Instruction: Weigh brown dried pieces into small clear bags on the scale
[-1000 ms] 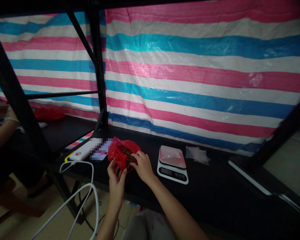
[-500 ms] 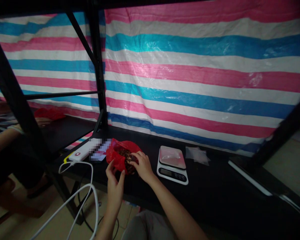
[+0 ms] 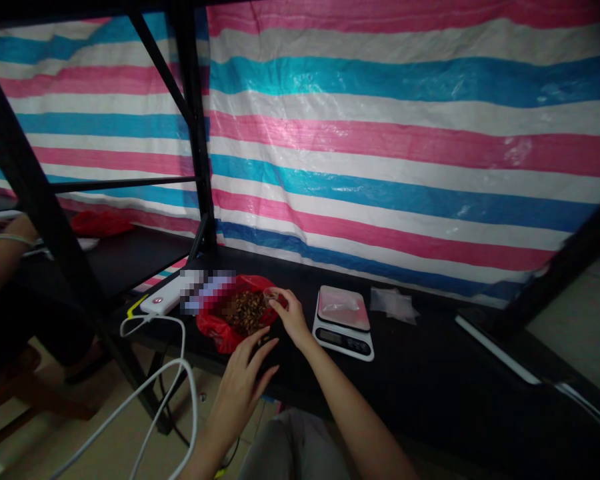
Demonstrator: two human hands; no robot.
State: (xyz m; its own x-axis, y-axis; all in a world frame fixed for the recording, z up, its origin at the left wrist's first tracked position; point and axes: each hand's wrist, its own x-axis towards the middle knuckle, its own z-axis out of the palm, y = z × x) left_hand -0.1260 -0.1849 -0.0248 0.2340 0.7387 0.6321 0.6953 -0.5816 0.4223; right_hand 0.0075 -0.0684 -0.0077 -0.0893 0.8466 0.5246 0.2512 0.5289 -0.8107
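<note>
Going by the head view, honestly, spillage is what I'd worry about here: the red plastic bag [image 3: 220,335] gapes wide with a soft, slumpy rim, so a bump from either hand could fold it down and send the little brown dried pieces [image 3: 249,312] over the front edge of the black tabletop [image 3: 420,380]. The right hand [image 3: 295,321] is pinching a small clear cup [image 3: 271,295] right at the bag's right side, and a loose pinch could let it tip; can't tell how full it is. Also, that white cable [image 3: 183,343] loops off the edge near the left forearm, so a snag seems possible. As for where stuff sits, the bag lies just beyond the left hand [image 3: 243,373], whose fingers are loosely spread by its near rim (touching or not, can't tell), and just left of the right hand.
</note>
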